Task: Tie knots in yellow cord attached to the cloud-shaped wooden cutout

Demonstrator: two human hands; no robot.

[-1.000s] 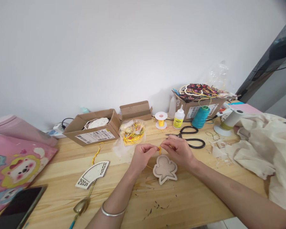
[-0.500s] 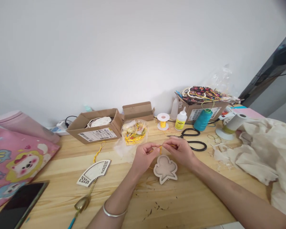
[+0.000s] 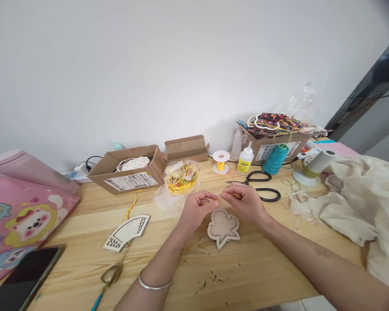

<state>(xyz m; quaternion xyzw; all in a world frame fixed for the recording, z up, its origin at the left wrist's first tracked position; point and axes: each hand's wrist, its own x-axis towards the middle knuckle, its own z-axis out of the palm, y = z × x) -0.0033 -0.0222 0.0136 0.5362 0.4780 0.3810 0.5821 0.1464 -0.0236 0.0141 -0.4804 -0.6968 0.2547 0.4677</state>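
Light wood desk (image 3: 246, 276) against a plain white wall, craft clutter along the back edge.

Left hand (image 3: 194, 210) and right hand (image 3: 244, 203) meet just above the desk, fingers of both pinched shut on a thin yellow cord (image 3: 218, 199) stretched between them. The cord runs down toward a flat wooden cutout (image 3: 223, 226) with a lobed, cloud-like outline, lying on the desk right under the hands. Cannot tell if the cord is already tied to it.

Handling, as a judgement: the cord is light, limp and likely slick, so it needs a fingertip pinch close to the working spot. The cutout looks thin, stiff and light, and probably snaps at its narrow points; best held by the broad edges.

Containers, going outward:
- clear plastic bag (image 3: 180, 179) just behind the left hand, holding a tangle of yellow cord and small bits
- open cardboard box (image 3: 129, 175) to the left, pale cutouts inside
- small closed cardboard box (image 3: 186, 148) behind the bag
- far box (image 3: 272, 149) on the right, piled with dark patterned pieces and yellow loops, crinkled plastic above

Loose things: small spool (image 3: 221, 162) of yellow cord, glue bottle (image 3: 245, 160), teal thread cone (image 3: 274, 158), black scissors (image 3: 262, 185) just beyond the right hand, white cone (image 3: 314, 166), cream cloth (image 3: 353, 203) heaped at right. On the left are a fan-shaped cutout (image 3: 127, 232) with a yellow tassel, a phone (image 3: 24, 278) and pink printed fabric (image 3: 22, 224).
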